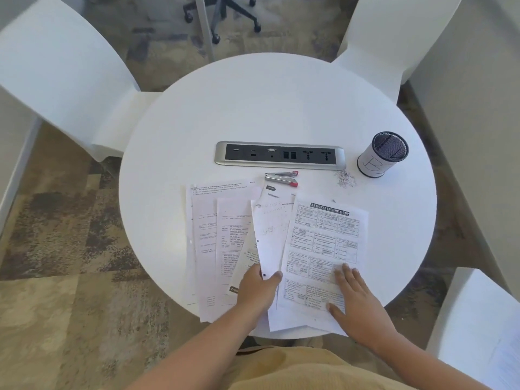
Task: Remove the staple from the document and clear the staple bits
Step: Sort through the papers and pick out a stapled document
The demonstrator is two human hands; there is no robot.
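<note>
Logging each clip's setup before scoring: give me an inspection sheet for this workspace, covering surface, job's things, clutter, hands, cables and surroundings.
Surface: round white table, with a socket strip set into it.
Job's things: papers fanned at the near edge, National Income sheet on top at right; silver and red staple tool beyond them; staple bits piled beside the cup.
Clutter: mesh pen cup marked B.
Hands: left hand grips the punched sheet at its lower edge; right hand lies flat on the National Income sheet.
Cables: nothing seen.
Surroundings: white chairs, office chair base, patterned carpet.
</note>
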